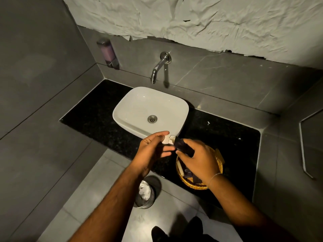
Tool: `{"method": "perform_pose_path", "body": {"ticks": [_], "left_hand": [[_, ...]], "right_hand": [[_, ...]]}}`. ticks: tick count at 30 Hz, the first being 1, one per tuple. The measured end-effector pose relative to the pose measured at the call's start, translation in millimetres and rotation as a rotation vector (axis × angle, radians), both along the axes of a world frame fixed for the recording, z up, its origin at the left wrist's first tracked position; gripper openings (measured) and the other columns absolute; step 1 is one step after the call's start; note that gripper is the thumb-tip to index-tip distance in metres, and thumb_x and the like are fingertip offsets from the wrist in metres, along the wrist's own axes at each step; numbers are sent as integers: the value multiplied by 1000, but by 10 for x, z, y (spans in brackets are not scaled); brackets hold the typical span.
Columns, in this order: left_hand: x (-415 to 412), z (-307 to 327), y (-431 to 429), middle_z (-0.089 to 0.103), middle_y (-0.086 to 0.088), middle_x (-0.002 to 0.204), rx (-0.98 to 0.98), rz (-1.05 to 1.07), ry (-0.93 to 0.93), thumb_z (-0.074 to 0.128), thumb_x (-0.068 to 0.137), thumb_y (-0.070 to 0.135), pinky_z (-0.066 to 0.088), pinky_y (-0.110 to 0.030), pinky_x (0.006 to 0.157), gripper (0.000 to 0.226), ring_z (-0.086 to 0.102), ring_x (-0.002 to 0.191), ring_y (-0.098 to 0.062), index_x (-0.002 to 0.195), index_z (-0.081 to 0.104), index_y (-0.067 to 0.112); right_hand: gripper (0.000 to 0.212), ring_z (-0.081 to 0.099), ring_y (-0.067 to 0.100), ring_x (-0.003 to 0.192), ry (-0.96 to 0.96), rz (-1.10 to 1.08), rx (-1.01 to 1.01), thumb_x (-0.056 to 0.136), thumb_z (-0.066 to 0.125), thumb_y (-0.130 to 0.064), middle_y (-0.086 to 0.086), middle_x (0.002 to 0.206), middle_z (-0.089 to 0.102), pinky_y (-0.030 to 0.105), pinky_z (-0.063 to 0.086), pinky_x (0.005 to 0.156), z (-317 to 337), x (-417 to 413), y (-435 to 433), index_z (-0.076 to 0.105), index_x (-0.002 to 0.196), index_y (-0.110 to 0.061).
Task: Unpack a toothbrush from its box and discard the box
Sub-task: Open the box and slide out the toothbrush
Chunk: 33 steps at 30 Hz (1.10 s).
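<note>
- Two bare hands meet above the front edge of a black counter, just in front of a white sink (122, 109).
- The right hand (199, 158) is closed around a small dark box (183, 147), steadying it so its end can be worked.
- The left hand (152, 149) pinches the pale opened flaps (168, 139) at the box's far end, probably to pull out the contents.
- No toothbrush is visible; it is likely still inside.
- A woven basket (218, 159) sits below the right hand; a metal bin (145, 194) waits on the floor for the box.

hands: 2 (153, 149) (199, 158) | box: 1 (183, 145) | basket: 1 (218, 159) | sink: 1 (122, 109) | bin: 1 (145, 198)
</note>
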State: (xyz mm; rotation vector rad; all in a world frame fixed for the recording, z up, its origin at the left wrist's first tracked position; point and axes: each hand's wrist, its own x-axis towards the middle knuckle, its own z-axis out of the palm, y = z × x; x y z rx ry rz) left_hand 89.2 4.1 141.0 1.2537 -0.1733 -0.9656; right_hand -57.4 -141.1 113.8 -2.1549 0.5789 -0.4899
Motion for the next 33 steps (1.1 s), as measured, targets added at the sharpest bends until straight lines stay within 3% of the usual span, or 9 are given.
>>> {"method": "perform_pose_path", "body": {"ticks": [2,5,8,12,14,16,20,27,33], "left_hand": [[-20,46,-28,83,-11,121,5,-35,-52,58,111,34,64,-38,95,30,81,114,-28,133,77,29],[-40,91,-6,77,4,141,66,-157,-281,62,105,51,55,-33,112,48,71,134,-14,151,61,41],[-33,93,37,79,7,134,101,-347,-445,78,100,23,59,-20,99,66,74,126,-7,160,52,31],[85,166,7,83,-7,112,159,-435,-649,82,94,3,67,-41,77,60,75,86,-13,151,64,14],[174,250,14,83,14,103,202,-468,-752,81,95,7,59,-19,73,50,70,78,6,143,73,17],[263,336,34,79,13,111,292,-519,-860,81,91,6,57,-16,78,48,75,88,2,135,78,24],[338,509,8,69,3,117,314,-535,-928,80,87,2,57,-17,79,53,74,93,-4,127,79,36],[178,787,-182,83,3,114,92,-368,-852,85,91,6,63,-30,97,44,78,104,-13,133,76,17],[27,777,-352,82,-6,114,68,-258,-884,84,92,4,62,-32,92,39,74,91,-14,130,76,6]], "right_hand": [[34,66,-4,91,9,-65,33,83,74,-53,-18,95,77,9,53,69,92,69,-20,77,112,-35],[18,73,-8,88,-84,-117,528,87,85,-33,-17,95,83,5,52,69,222,156,-71,81,104,-28],[25,82,13,95,-160,-170,944,88,87,-25,-4,105,86,17,61,69,307,154,-123,78,112,-25],[39,83,28,102,-217,-206,1178,87,88,-29,7,114,85,28,66,77,266,128,-187,74,122,-17],[50,82,29,105,-245,-240,1318,86,87,-42,9,117,84,32,67,78,199,89,-255,72,126,-17],[55,82,26,103,-277,-320,1453,84,87,-47,12,116,83,35,67,74,112,36,-373,71,126,-16],[53,84,25,93,-208,-417,1565,81,91,-34,16,105,84,32,66,69,-69,-27,-492,70,123,-9],[25,71,24,92,-130,-528,1647,97,75,-30,16,112,75,28,63,57,-266,-20,-432,71,117,-17],[31,67,16,56,8,-472,1684,107,57,-31,10,66,72,21,56,48,-375,-67,-392,74,107,-5]]}}
